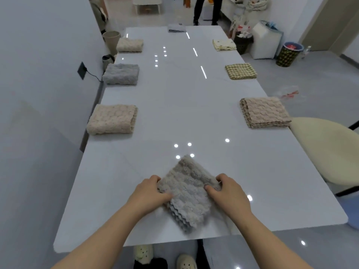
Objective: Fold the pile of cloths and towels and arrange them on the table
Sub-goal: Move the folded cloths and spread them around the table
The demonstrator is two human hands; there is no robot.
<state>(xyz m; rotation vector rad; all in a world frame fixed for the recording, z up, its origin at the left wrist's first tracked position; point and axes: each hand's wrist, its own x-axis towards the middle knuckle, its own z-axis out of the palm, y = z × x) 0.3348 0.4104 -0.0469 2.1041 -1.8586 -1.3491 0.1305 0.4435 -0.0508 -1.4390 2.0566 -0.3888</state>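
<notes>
gripping one grey towel (pixel 187 193) at lower centre, left hand (pixel 149 191) and right hand (pixel 227 190) pinch its sides; seven folded cloths (pixel 112 119) sit three left, three right, one top.

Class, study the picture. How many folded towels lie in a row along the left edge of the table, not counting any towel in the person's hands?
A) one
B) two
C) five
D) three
D: three lie along the left edge of the table: a cream towel, a grey towel and a beige towel. The left hand and right hand grip a fourth towel at the near end.
</notes>
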